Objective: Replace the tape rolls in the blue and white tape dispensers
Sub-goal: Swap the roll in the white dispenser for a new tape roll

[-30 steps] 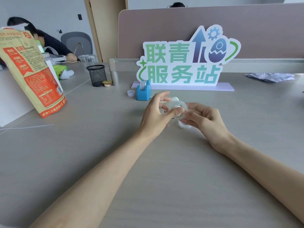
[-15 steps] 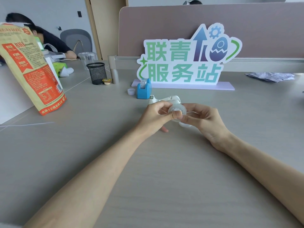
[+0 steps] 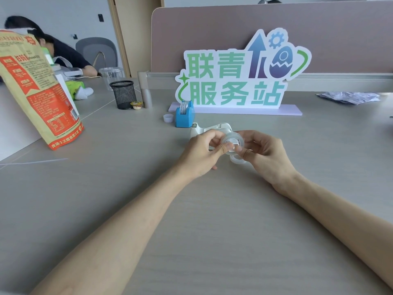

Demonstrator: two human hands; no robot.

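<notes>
Holding a clear tape roll [image 3: 232, 142] between them, both hands meet above the grey table [image 3: 191, 231], a little nearer the camera than the white dispenser [image 3: 209, 128]. The left hand [image 3: 202, 154] pinches the roll's near face with thumb and forefinger, its other fingers curled under. The right hand [image 3: 266, 155] grips the roll from the other side, fingertips [image 3: 239, 148] pressed close to the white core at its middle. The roll is tilted, its open face turned toward the camera.

Under the right hand's fingers a second clear ring [image 3: 236, 160] lies flat on the table; whether it is a tape roll or an empty core cannot be told.

The white dispenser stands just behind the hands, partly hidden by them, its cutter end pointing left. The blue dispenser [image 3: 184, 118] stands farther back and to the left, upright, with a roll seated in it. A small white cap [image 3: 167, 118] sits just beside it on the left. Behind both stands a green and white sign [image 3: 238, 81] on a pale base. A black mesh cup [image 3: 124, 94] is farther left, and an orange bag [image 3: 40, 96] stands at the left edge.
</notes>
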